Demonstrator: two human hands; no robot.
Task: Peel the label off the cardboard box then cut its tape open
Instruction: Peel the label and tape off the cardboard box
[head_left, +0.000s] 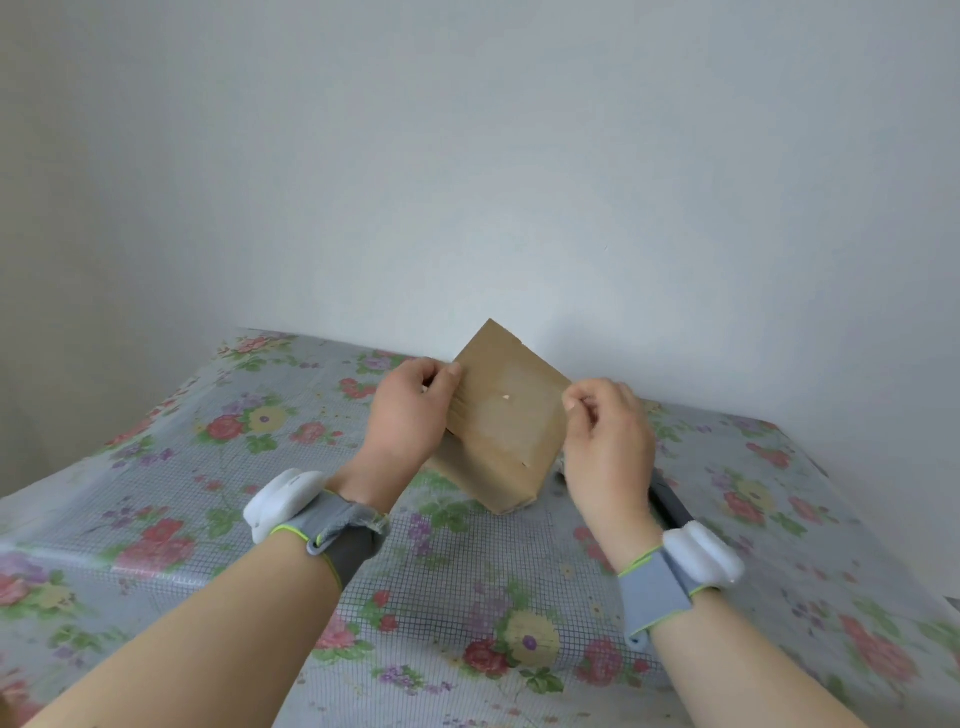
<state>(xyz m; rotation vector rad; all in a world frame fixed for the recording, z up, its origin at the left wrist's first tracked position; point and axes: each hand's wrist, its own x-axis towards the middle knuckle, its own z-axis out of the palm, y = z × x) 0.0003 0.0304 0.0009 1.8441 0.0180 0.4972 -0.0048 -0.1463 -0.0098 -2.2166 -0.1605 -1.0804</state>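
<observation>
A small brown cardboard box is tilted up on one corner above the table, its broad face turned toward me with a tiny pale scrap in its middle. My left hand grips the box's left edge, thumb on the front face. My right hand has its thumb and forefinger pinched together at the box's right corner; what they pinch is too small to tell. A dark, long tool lies on the table behind my right wrist, mostly hidden. No label shows on the visible faces.
The table carries a floral cloth under a clear grid-patterned cover. A plain white wall stands right behind the table. Both my wrists wear grey bands with white devices.
</observation>
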